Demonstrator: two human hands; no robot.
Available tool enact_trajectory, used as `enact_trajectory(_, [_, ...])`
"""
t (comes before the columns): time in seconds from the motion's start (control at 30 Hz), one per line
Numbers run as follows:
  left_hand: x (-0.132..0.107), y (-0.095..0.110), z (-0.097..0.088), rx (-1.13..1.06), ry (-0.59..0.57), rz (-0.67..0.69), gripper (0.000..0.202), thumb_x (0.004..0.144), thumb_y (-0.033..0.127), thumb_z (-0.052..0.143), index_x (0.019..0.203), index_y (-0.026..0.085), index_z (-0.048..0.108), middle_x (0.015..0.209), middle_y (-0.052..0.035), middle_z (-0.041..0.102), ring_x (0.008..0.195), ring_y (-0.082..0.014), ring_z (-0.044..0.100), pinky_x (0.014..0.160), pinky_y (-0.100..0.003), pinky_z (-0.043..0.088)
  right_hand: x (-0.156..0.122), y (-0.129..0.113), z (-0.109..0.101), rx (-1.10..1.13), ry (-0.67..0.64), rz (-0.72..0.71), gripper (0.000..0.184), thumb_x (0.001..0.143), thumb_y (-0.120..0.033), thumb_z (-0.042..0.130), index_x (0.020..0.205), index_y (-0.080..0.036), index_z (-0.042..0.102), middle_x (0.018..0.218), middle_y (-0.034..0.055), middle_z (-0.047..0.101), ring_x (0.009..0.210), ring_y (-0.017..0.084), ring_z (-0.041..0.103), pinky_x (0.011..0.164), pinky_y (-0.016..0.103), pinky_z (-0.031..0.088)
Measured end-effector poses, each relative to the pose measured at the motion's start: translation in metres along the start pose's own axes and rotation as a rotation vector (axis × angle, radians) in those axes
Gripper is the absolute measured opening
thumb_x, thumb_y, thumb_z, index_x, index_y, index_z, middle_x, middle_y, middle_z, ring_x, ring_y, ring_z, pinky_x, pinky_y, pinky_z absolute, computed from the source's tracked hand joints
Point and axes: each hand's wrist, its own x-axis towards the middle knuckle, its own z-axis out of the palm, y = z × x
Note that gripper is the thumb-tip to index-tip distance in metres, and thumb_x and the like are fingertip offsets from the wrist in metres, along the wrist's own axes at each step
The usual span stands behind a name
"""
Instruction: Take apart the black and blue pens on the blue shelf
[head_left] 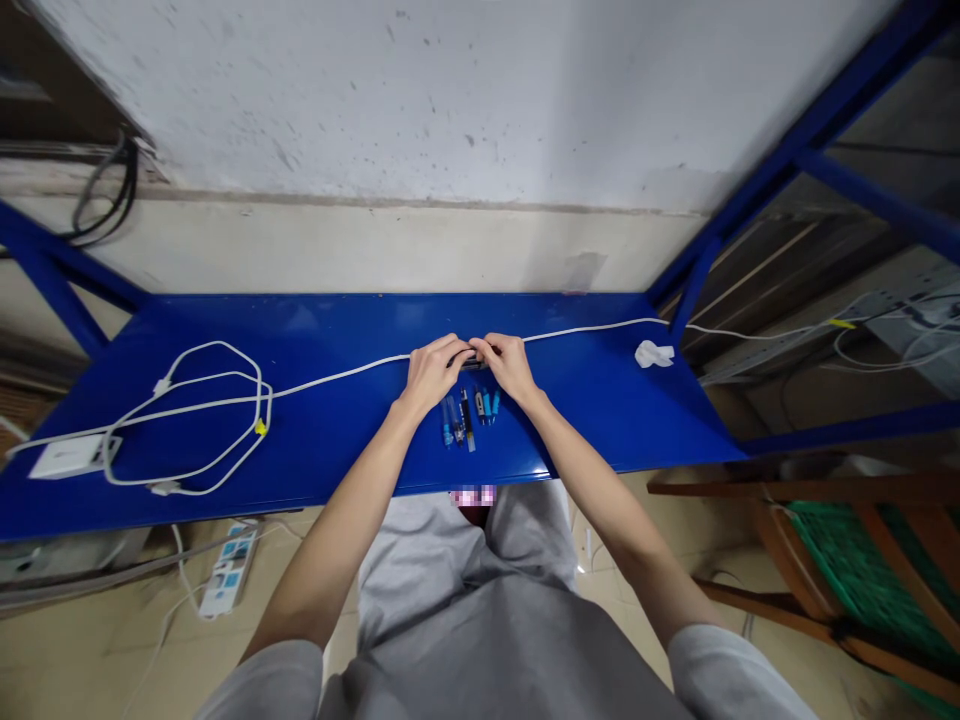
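My left hand (436, 370) and my right hand (508, 366) meet over the middle of the blue shelf. Their curled fingers and thumbs grip a small dark object (472, 363) between them; its kind is mostly hidden by the fingers. Just below the hands, several pens and pen parts lie side by side on the shelf. At the left of this row is a clear and light-blue pen part (448, 425), beside it a slim dark pen piece (466, 412). Short blue pieces (491, 404) lie at the right, near my right wrist.
A white cable (337, 376) runs across the blue shelf (585, 400) behind my hands. Left lie a coiled white charging cable (225, 480) and a white box (71, 456). Crumpled white tissue (654, 354) lies right. A power strip (229, 568) and a wooden chair (817, 590) are below.
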Motion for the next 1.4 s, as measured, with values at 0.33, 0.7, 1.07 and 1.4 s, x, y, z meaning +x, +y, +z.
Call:
enact_trajectory(0.33, [0.0002, -0.0012, -0.002, 0.005, 0.001, 0.009, 0.03, 0.105, 0.039, 0.05, 0.096, 0.023, 0.073, 0.089, -0.0021, 0.068, 0.082, -0.0165, 0.064, 0.069, -0.027, 0.039, 0.0001, -0.0013, 0.0, -0.009, -0.021, 0.017, 0.059, 0.1, -0.062, 0.05, 0.063, -0.018, 0.061, 0.061, -0.0009, 0.059, 0.058, 0.012, 0.049, 0.063, 0.027, 0.035])
enact_trajectory(0.7, [0.0005, -0.0031, -0.0013, 0.015, -0.001, 0.013, 0.03, 0.105, 0.039, 0.05, 0.097, 0.023, 0.074, 0.089, -0.0027, 0.069, 0.083, -0.0171, 0.064, 0.07, -0.027, 0.04, 0.0002, -0.0006, -0.0009, -0.059, -0.036, 0.027, 0.062, 0.1, -0.066, 0.047, 0.064, -0.018, 0.062, 0.062, 0.0, 0.06, 0.059, 0.013, 0.049, 0.063, 0.027, 0.035])
enact_trajectory(1.07, [-0.0004, -0.0025, 0.0005, 0.026, -0.021, 0.103, 0.03, 0.106, 0.036, 0.047, 0.099, 0.022, 0.073, 0.093, -0.0047, 0.071, 0.09, -0.0192, 0.067, 0.076, -0.029, 0.047, -0.0016, -0.0007, 0.0009, -0.069, -0.019, 0.07, 0.068, 0.098, -0.071, 0.044, 0.057, -0.018, 0.055, 0.055, -0.0018, 0.053, 0.055, 0.011, 0.042, 0.061, 0.027, 0.033])
enact_trajectory(1.4, [-0.0016, 0.0016, 0.0062, -0.026, -0.025, 0.065, 0.034, 0.108, 0.038, 0.042, 0.109, 0.022, 0.072, 0.104, -0.0067, 0.076, 0.097, -0.0194, 0.071, 0.083, -0.029, 0.049, 0.0006, -0.005, -0.0035, 0.025, 0.088, 0.125, 0.067, 0.098, -0.07, 0.045, 0.054, -0.019, 0.048, 0.053, -0.0025, 0.045, 0.054, 0.012, 0.039, 0.059, 0.028, 0.031])
